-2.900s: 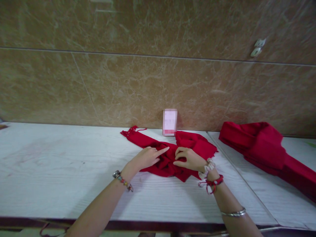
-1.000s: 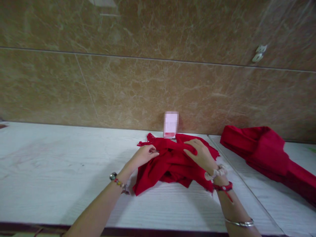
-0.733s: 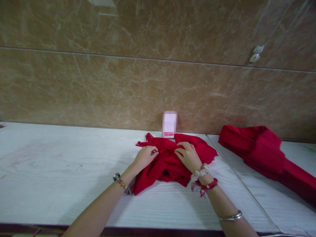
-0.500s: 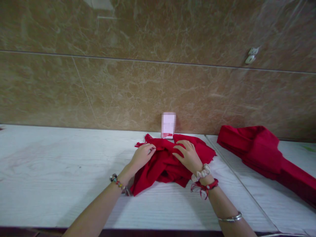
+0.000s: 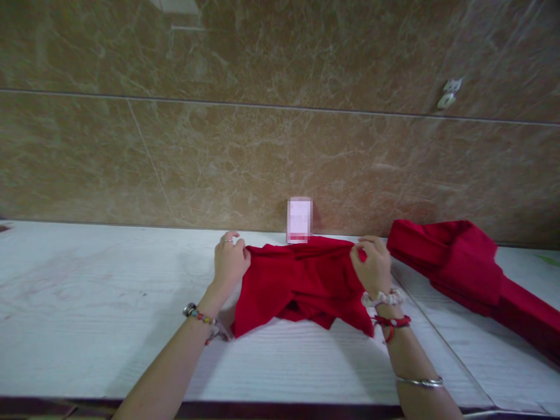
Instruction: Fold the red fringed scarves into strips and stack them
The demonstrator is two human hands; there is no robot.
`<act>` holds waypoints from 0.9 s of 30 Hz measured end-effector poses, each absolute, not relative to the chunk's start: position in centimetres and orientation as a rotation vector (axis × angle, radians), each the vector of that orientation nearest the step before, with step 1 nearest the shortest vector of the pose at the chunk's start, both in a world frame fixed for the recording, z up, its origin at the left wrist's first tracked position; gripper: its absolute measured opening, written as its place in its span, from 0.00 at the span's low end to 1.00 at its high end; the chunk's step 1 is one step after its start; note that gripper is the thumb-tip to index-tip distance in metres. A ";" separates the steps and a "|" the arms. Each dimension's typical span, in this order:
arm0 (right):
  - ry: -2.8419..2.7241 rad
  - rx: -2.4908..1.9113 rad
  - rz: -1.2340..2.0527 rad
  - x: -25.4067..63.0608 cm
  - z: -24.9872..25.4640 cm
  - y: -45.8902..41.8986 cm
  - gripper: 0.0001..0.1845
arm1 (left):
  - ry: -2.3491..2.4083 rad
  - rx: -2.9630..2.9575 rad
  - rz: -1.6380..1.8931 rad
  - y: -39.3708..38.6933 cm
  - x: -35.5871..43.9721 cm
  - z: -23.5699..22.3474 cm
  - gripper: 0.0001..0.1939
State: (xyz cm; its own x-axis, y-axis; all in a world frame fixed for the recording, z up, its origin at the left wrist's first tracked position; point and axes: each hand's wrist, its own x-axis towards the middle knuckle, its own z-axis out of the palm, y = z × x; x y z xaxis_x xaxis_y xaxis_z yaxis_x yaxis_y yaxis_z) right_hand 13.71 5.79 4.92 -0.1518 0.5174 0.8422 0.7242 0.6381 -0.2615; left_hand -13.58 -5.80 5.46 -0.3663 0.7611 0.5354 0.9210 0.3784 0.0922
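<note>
A red scarf (image 5: 301, 274) is stretched between my two hands over the white wood-grain tabletop, its near edge hanging in loose folds. My left hand (image 5: 231, 259) pinches its upper left corner between thumb and fingers. At the upper right corner, my right hand (image 5: 373, 262) is closed on the cloth in the same way, thumb against fingertips. The fringe seen earlier is hidden now. Just behind the scarf's far edge, a phone-like pale pink object (image 5: 300, 220) with a blurred face leans upright against the wall.
A second red cloth (image 5: 464, 265), folded over itself, lies on the right and runs out of view. Brown marbled tiles (image 5: 219, 157) form the wall behind the white tabletop (image 5: 87, 303). A small white cat-shaped hook (image 5: 450, 93) is fixed to the wall. A seam crosses the tabletop at right.
My hands have moved apart, left hand to the left and right hand to the right. The bunched scarf is now spread wider and flatter between them.
</note>
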 end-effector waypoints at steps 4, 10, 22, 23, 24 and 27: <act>-1.840 -1.341 -0.176 16.8 4.1 7.9 0.07 | -2.658 -1.407 -0.115 -6.6 -14.2 6.1 0.11; -2.064 -1.145 -0.181 14.2 2.9 7.3 0.14 | -2.745 -1.636 0.004 -6.2 -13.5 5.2 0.16; -2.281 -1.079 -0.055 11.8 2.5 6.1 0.10 | -2.436 -1.824 -0.210 -5.3 -13.1 4.2 0.13; -2.217 -1.044 -0.042 12.0 2.6 6.4 0.11 | -2.449 -1.712 -0.260 -5.8 -13.8 4.9 0.14; -2.144 -1.022 -0.040 12.3 2.7 6.7 0.11 | -2.463 -1.570 -0.321 -6.4 -14.8 5.7 0.15; -2.002 -1.015 -0.070 12.7 2.8 7.2 0.12 | -2.570 -1.004 -0.436 -8.2 -18.1 7.5 0.15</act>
